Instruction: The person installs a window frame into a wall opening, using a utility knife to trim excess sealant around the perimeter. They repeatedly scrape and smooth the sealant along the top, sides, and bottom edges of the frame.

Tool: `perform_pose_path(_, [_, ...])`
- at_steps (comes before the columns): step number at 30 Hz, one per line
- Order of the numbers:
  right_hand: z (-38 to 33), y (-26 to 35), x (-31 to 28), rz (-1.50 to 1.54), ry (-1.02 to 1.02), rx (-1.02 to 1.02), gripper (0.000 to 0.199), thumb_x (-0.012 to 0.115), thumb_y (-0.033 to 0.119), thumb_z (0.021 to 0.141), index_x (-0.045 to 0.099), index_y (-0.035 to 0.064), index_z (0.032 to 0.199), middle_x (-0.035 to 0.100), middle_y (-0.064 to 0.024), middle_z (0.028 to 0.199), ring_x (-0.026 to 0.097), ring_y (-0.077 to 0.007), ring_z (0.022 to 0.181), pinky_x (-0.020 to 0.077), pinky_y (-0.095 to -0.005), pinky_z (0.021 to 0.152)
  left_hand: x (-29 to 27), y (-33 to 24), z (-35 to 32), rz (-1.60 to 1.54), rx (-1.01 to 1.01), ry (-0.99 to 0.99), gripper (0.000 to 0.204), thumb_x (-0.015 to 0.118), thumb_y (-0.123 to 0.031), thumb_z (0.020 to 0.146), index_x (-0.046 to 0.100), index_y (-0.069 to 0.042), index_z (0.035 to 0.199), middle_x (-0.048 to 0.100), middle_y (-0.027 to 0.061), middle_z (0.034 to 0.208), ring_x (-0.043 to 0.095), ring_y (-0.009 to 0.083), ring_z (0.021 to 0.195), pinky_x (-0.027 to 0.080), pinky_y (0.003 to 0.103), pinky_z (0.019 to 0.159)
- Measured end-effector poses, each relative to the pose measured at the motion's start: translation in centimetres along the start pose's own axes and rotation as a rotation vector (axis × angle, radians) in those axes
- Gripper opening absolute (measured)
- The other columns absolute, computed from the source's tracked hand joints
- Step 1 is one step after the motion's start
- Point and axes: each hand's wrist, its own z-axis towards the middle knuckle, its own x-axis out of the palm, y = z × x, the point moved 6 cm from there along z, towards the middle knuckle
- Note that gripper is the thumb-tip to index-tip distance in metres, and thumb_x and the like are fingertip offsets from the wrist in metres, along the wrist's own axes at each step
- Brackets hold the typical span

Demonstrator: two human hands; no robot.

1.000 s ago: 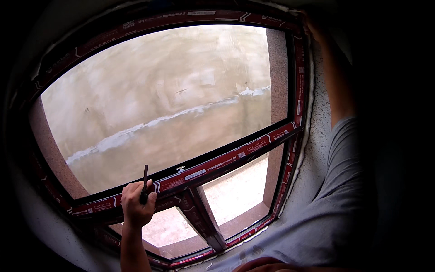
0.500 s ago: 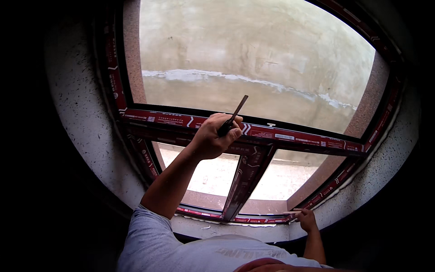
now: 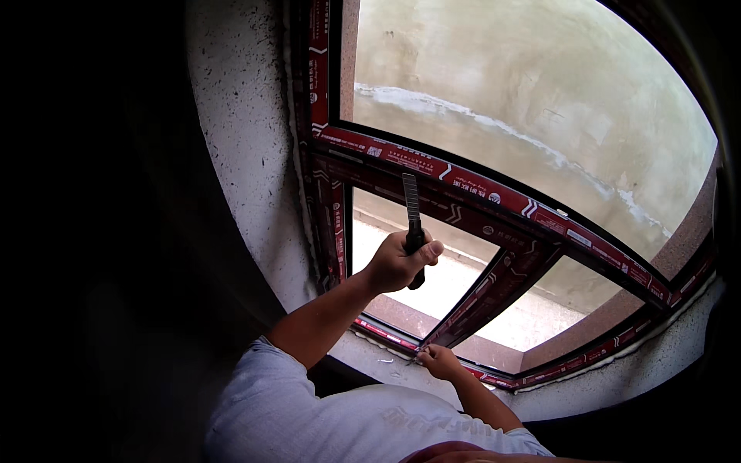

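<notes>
The person's bare left hand [image 3: 395, 264] is clenched around a knife with a black handle and a flat, grey, cross-lined metal blade [image 3: 414, 225], held nearly upright in front of the lower left pane of a dark window frame covered in red printed film [image 3: 494, 199], the blade tip pointing up toward the horizontal crossbar. The bare right hand [image 3: 440, 363] is lower down, at the foot of the slanting red-and-dark mullion [image 3: 492, 292], with fingers drawn together near the bottom rail; whether they grip anything cannot be told. A small white scrap [image 3: 384, 360] lies on the pale sill to its left, and a dark-speckled white wall [image 3: 245, 131] flanks the window
</notes>
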Motion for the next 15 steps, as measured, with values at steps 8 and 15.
perform_pose_path(8, [0.9, -1.8, 5.5, -0.367, 0.102, 0.025, 0.032, 0.072, 0.035, 0.09, 0.066, 0.0039, 0.09, 0.071, -0.0208, 0.084, 0.07, -0.0411, 0.084, 0.0545, -0.0493, 0.075, -8.9, 4.4, -14.2, 0.125, -0.107, -0.355, 0.031, 0.067, -0.029, 0.102, 0.07, -0.003, 0.084, 0.07, 0.0027, 0.077, 0.065, 0.0116, 0.078, 0.051, 0.029, 0.074])
perform_pose_path(15, [3.7, -1.2, 8.9, 0.009, 0.215, 0.165, 0.025, 0.071, 0.024, 0.094, 0.067, 0.0016, 0.084, 0.071, -0.0113, 0.079, 0.07, -0.0205, 0.074, 0.0538, -0.0371, 0.064, -13.8, 5.8, -21.6, 0.234, -0.182, -0.529, 0.034, 0.065, -0.028, 0.103, 0.07, -0.003, 0.081, 0.07, 0.0042, 0.075, 0.064, 0.0122, 0.075, 0.05, 0.029, 0.075])
